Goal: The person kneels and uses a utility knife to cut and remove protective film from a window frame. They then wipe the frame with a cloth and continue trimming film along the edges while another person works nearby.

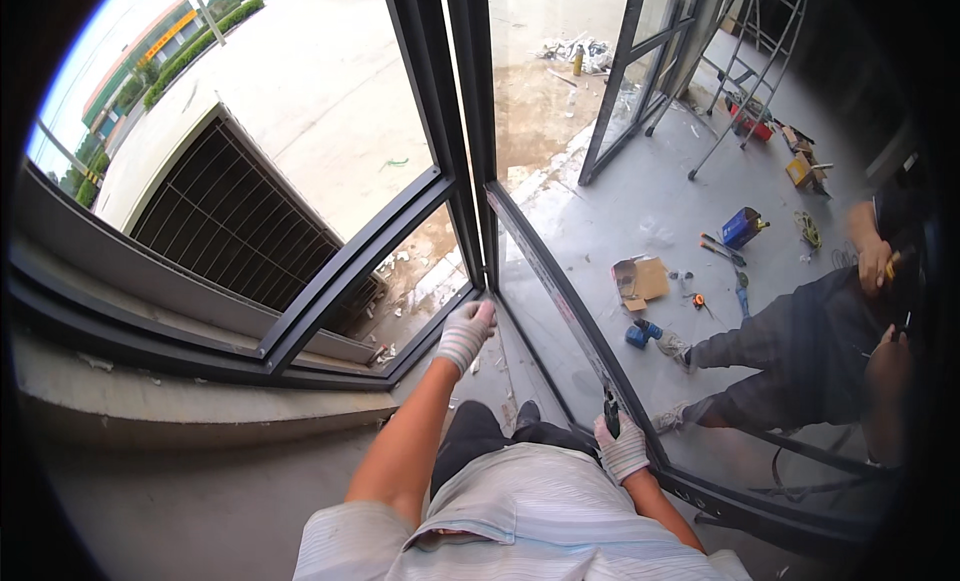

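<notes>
My left hand (467, 338), in a striped knit glove, is raised close to the lower end of the dark metal post (474, 111). Its fingers are curled together; whatever they may hold is hidden. My right hand (625, 451), gloved the same way, is closed around a dark-handled hand tool (612, 413) that looks like pliers, tip upward. That hand is beside the rail (585, 316) of a dark-framed glass door panel. To the left stands a dark window frame (350, 271).
Behind the glass, a co-worker's hand (872, 263) holds a small yellow thing. On the grey floor lie a cardboard box (650, 279), a blue can (742, 227), a blue cordless drill (640, 333) and an orange tape measure (698, 301). A stepladder (760, 66) stands farther back. Outside is a grille-fronted unit (235, 211).
</notes>
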Available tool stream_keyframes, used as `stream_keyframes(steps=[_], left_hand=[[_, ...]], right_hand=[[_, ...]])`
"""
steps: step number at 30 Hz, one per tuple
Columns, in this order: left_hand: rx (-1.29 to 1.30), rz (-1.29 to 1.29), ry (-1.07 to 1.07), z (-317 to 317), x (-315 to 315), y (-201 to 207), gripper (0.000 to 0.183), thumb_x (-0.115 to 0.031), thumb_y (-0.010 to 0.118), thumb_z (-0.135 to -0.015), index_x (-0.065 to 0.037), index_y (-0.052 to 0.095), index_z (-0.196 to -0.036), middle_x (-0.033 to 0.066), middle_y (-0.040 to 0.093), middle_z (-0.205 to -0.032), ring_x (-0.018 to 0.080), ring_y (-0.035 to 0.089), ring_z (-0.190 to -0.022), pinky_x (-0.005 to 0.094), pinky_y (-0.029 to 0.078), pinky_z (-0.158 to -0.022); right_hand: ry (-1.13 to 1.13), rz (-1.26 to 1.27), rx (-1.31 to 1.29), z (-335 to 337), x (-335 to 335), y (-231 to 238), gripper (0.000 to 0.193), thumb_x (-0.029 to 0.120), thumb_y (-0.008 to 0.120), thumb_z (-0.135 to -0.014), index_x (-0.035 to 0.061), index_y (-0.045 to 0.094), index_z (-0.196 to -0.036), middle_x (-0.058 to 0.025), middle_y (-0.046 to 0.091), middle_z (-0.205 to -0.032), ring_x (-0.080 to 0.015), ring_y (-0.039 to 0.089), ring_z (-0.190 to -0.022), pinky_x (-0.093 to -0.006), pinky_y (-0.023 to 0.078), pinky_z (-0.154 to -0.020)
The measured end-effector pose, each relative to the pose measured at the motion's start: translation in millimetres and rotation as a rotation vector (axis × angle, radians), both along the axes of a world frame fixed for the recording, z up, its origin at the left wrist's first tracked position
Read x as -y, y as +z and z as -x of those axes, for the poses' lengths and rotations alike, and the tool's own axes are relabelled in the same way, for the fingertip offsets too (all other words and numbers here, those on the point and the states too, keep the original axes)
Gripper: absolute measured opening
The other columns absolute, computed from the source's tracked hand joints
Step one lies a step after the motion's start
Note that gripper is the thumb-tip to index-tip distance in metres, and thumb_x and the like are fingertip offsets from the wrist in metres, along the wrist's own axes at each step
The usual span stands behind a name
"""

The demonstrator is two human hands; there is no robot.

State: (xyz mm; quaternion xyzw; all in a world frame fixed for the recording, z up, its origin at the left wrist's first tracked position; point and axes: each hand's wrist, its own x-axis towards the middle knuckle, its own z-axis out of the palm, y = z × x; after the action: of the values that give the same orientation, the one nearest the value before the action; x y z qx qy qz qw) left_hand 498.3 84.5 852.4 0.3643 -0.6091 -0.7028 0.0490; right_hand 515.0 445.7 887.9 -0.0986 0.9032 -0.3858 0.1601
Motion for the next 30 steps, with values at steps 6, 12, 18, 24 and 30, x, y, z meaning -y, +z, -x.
stream_keyframes(steps=[6, 12, 18, 24, 30], left_hand=[[0.011, -0.051, 0.027, 99.6, 54.3, -3.8, 0.045, -0.045, 0.061, -0.096, -0.001, 0.063, -0.102, 0.0043, 0.062, -0.076, 0.0111, 0.053, -0.055, 0.0248, 0.044, -0.051], [0.033, -0.021, 0.071, 190.0, 118.7, -29.1, 0.05, -0.051, 0.061, -0.095, -0.002, 0.059, -0.106, 0.0031, 0.061, -0.075, 0.0103, 0.053, -0.052, 0.0254, 0.041, -0.046], [-0.014, -0.059, -0.033, 236.4, 141.0, -45.8, 0.048, -0.05, 0.059, -0.096, -0.002, 0.061, -0.097, 0.0015, 0.058, -0.07, 0.01, 0.053, -0.053, 0.026, 0.043, -0.049], [-0.108, -0.094, -0.102, 225.9, 150.3, -26.7, 0.034, -0.037, 0.057, -0.101, -0.005, 0.058, -0.093, 0.0002, 0.056, -0.07, 0.0091, 0.048, -0.055, 0.0252, 0.041, -0.05], [-0.182, -0.143, -0.144, 230.8, 155.2, -47.9, 0.021, -0.027, 0.058, -0.101, -0.006, 0.057, -0.098, -0.0002, 0.055, -0.071, 0.0089, 0.048, -0.054, 0.0253, 0.039, -0.047]], right_hand=[[-0.045, -0.064, 0.055, 23.8, 33.6, 13.8, 0.03, 0.033, 0.066, -0.088, 0.0031, 0.067, -0.091, -0.0199, 0.065, -0.078, -0.0353, 0.065, -0.074, -0.0433, 0.051, -0.069], [-0.188, -0.054, 0.082, 32.4, 95.4, 39.4, 0.025, 0.028, 0.065, -0.089, 0.0029, 0.065, -0.087, -0.0149, 0.063, -0.072, -0.0238, 0.062, -0.065, -0.0384, 0.05, -0.063], [-0.383, -0.075, 0.163, 23.9, 152.7, 11.6, 0.025, 0.031, 0.067, -0.088, 0.0064, 0.067, -0.093, -0.0087, 0.063, -0.074, -0.0169, 0.059, -0.067, -0.035, 0.05, -0.067], [-0.417, 0.079, 0.221, 36.2, 216.6, 29.1, 0.017, 0.026, 0.067, -0.09, 0.0084, 0.067, -0.093, -0.0003, 0.062, -0.075, -0.0087, 0.056, -0.069, -0.0293, 0.05, -0.066], [-0.427, 0.053, 0.203, 42.1, 229.0, 31.0, 0.017, 0.025, 0.067, -0.091, 0.0081, 0.067, -0.093, 0.0, 0.061, -0.073, -0.0073, 0.054, -0.067, -0.0286, 0.049, -0.063]])
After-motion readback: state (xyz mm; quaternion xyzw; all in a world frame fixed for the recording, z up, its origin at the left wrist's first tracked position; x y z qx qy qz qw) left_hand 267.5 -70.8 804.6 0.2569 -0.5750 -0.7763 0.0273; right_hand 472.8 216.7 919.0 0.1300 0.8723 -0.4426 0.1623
